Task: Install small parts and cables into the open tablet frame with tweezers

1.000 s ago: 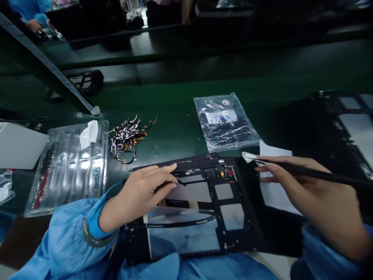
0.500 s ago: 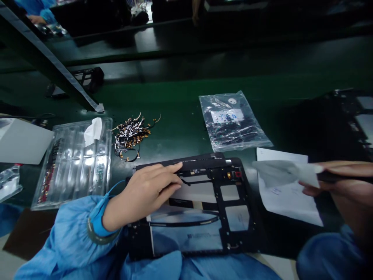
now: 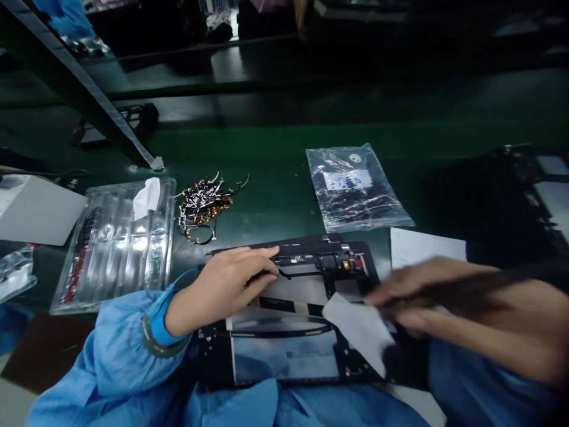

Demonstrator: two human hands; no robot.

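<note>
I see my right hand (image 3: 444, 308) pinching a white wipe (image 3: 360, 329) over the black frame (image 3: 288, 314), right of my left hand (image 3: 222, 287) pressing flat.

Left hand (image 3: 222, 284) steadies frame (image 3: 288, 320); right hand (image 3: 444, 302) holds wipe (image 3: 360, 329).

One black device frame (image 3: 311, 308) lies at the near centre. Two hands are present: one left hand (image 3: 222, 287) and one right hand (image 3: 444, 302). One white wipe (image 3: 360, 329). One clear blister tray (image 3: 118, 243) at left. One sealed parts bag (image 3: 355, 190) far right. One heap of flex cables (image 3: 202, 204), individual pieces uncountable. One white sheet (image 3: 422, 246).
</note>
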